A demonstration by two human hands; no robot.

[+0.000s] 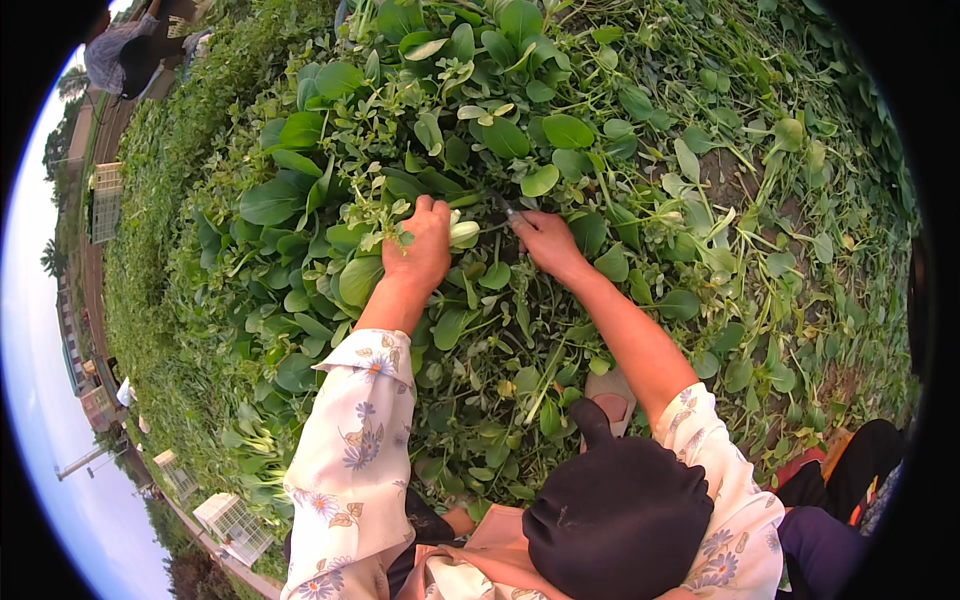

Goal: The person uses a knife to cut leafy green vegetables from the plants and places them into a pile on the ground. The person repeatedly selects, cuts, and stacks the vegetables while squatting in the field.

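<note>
My left hand [417,240] is closed around cut leafy greens; their pale green-white stem ends [464,231] stick out to its right, and leaves show beyond the fist. My right hand [549,241] grips a small knife [505,204], whose dark blade points up and left toward the plants. Knife and left hand are a short way apart. Broad-leaved greens, which look like bok choy [274,201], grow thickly left of and above the hands, mixed with small-leaved weeds [382,124]. The blade's tip is partly hidden among leaves.
Loose leaves and stalks [720,247] cover the ground at right. A bundle of greens [259,450] lies at lower left. Plastic crates [234,525] stand along the field's edge at left, with another crate [106,202] farther up. One person [124,56] bends at upper left; another [825,532] is close at lower right.
</note>
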